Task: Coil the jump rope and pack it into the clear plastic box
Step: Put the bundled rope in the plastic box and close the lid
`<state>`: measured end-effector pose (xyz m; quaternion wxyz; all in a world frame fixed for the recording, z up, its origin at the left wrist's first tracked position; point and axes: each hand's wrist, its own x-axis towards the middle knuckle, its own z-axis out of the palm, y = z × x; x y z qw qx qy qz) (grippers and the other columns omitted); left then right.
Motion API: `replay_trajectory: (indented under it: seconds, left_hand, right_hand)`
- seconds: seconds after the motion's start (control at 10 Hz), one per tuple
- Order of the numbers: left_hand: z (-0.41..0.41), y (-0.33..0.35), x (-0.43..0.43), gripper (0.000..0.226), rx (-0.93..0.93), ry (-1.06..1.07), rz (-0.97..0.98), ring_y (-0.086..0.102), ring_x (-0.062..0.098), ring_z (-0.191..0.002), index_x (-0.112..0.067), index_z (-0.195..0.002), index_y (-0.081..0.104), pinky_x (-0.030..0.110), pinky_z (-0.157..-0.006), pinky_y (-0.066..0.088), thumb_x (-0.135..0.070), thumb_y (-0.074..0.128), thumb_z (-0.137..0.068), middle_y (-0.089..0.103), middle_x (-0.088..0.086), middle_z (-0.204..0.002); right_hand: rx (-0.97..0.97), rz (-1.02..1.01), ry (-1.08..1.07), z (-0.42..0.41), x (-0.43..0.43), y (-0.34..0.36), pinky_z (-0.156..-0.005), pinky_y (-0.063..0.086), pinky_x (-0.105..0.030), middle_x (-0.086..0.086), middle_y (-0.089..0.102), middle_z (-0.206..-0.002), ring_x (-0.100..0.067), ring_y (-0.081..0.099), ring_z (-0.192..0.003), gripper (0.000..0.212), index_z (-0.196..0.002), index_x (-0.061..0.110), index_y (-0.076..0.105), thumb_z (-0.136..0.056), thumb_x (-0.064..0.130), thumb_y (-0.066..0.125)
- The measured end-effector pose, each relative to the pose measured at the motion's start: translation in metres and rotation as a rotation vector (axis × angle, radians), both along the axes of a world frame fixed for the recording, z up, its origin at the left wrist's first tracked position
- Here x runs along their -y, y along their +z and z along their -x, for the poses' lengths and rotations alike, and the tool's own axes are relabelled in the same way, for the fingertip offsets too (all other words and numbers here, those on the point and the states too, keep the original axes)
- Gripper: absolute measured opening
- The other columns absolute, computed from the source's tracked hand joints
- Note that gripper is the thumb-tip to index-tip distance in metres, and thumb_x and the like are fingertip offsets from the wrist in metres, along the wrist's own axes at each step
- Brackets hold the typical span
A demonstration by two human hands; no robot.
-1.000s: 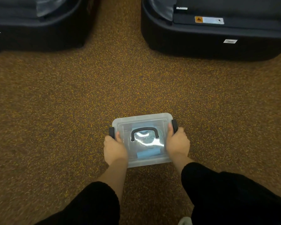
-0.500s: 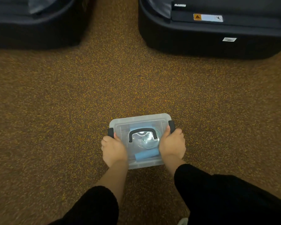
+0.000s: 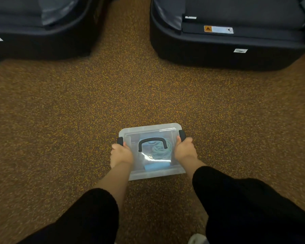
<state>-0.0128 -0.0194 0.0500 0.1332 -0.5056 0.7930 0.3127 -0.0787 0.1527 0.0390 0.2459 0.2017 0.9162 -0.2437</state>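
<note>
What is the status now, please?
Left hand and right hand pressing black side latches. Jump rope coiled inside clear box, lid on. Nothing in the way.

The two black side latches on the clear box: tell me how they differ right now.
The left latch sits lower in the view and nearer the person than the right latch. The left hand presses the first, the right hand the second. Both are black, at the clear plastic box lid's ends.
</note>
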Motion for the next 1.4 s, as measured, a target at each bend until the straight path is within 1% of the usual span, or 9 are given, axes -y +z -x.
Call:
replay_trajectory:
  seconds: [0.4,0.5,0.6,0.8,0.9,1.0,1.1,1.2,1.4]
  left_hand:
    - [0.011,0.009,0.005,0.051,0.127,0.047,-0.197,0.037,0.041,-0.129,0.003,-0.137,0.017,0.047,-0.103,0.032,-0.032,0.022,-0.100,0.035,0.030,-0.140]
    - [0.011,0.011,0.005,0.052,0.119,0.060,-0.208,0.036,0.041,-0.130,0.004,-0.138,0.015,0.047,-0.104,0.031,-0.031,0.023,-0.100,0.035,0.030,-0.141]
    - [0.012,0.010,0.004,0.053,0.113,0.075,-0.214,0.037,0.042,-0.130,0.004,-0.138,0.015,0.048,-0.104,0.030,-0.032,0.024,-0.100,0.035,0.029,-0.141]
    - [0.019,0.016,0.002,0.056,0.140,0.164,-0.255,0.031,0.040,-0.134,0.003,-0.141,0.014,0.048,-0.109,0.025,-0.033,0.024,-0.100,0.028,0.029,-0.145]
    - [0.024,0.019,0.009,0.053,0.106,0.189,-0.234,0.035,0.040,-0.132,0.004,-0.138,0.019,0.047,-0.106,0.030,-0.033,0.025,-0.100,0.033,0.028,-0.143]
    - [0.039,0.018,0.016,0.048,0.025,0.294,-0.249,0.037,0.038,-0.132,0.004,-0.138,0.027,0.041,-0.107,0.030,-0.024,0.026,-0.099,0.035,0.023,-0.144]
    - [0.059,0.023,0.026,0.045,0.295,-0.227,-0.105,0.031,0.034,-0.136,-0.002,-0.144,0.020,0.039,-0.111,0.026,-0.013,0.021,-0.100,0.026,0.016,-0.151]
    - [0.087,0.044,0.036,0.042,0.218,-0.274,-0.100,0.034,0.033,-0.135,0.004,-0.140,0.028,0.035,-0.110,0.027,-0.009,0.023,-0.100,0.033,0.019,-0.148]
    - [0.155,0.057,0.074,0.046,0.054,-0.201,-0.071,0.032,0.039,-0.134,0.005,-0.140,0.022,0.041,-0.109,0.029,-0.013,0.027,-0.098,0.029,0.024,-0.146]
  right_hand:
    - [0.324,0.218,-0.106,0.021,-0.003,0.023,-0.100,0.033,-0.045,-0.025,0.036,-0.139,-0.037,0.038,-0.127,0.053,-0.132,0.002,0.020,-0.099,0.042,0.028]
    - [0.333,0.244,-0.121,0.022,-0.003,0.021,-0.105,0.030,-0.045,-0.025,0.032,-0.144,-0.037,0.034,-0.131,0.058,-0.139,0.002,0.016,-0.098,0.042,0.031]
    - [0.209,0.181,-0.152,0.017,0.000,0.013,-0.096,0.037,-0.046,-0.023,0.045,-0.133,-0.038,0.043,-0.123,0.051,-0.127,0.004,0.030,-0.096,0.045,0.035]
    - [0.254,0.194,-0.191,0.025,0.002,0.006,-0.096,0.037,-0.046,-0.024,0.043,-0.133,-0.039,0.043,-0.121,0.053,-0.129,0.002,0.028,-0.096,0.043,0.036]
    - [0.222,0.161,-0.052,0.031,0.004,0.010,-0.099,0.035,-0.041,-0.022,0.042,-0.137,-0.037,0.041,-0.125,0.052,-0.134,0.001,0.034,-0.097,0.037,0.034]
    - [0.147,0.111,-0.001,0.042,0.008,0.011,-0.094,0.038,-0.040,-0.019,0.049,-0.130,-0.035,0.047,-0.119,0.048,-0.128,0.001,0.042,-0.097,0.036,0.034]
    - [0.124,0.087,-0.093,0.044,0.014,0.026,-0.091,0.040,-0.039,-0.020,0.050,-0.129,-0.036,0.048,-0.119,0.048,-0.125,0.000,0.037,-0.097,0.039,0.037]
    - [0.067,0.101,-0.076,0.066,0.021,0.034,-0.081,0.039,-0.035,-0.018,0.052,-0.126,-0.034,0.052,-0.114,0.047,-0.125,0.000,0.040,-0.098,0.038,0.037]
    - [-0.086,0.185,-0.016,0.132,0.050,0.056,-0.093,0.040,-0.041,-0.021,0.048,-0.132,-0.038,0.048,-0.119,0.050,-0.132,-0.002,0.031,-0.096,0.032,0.037]
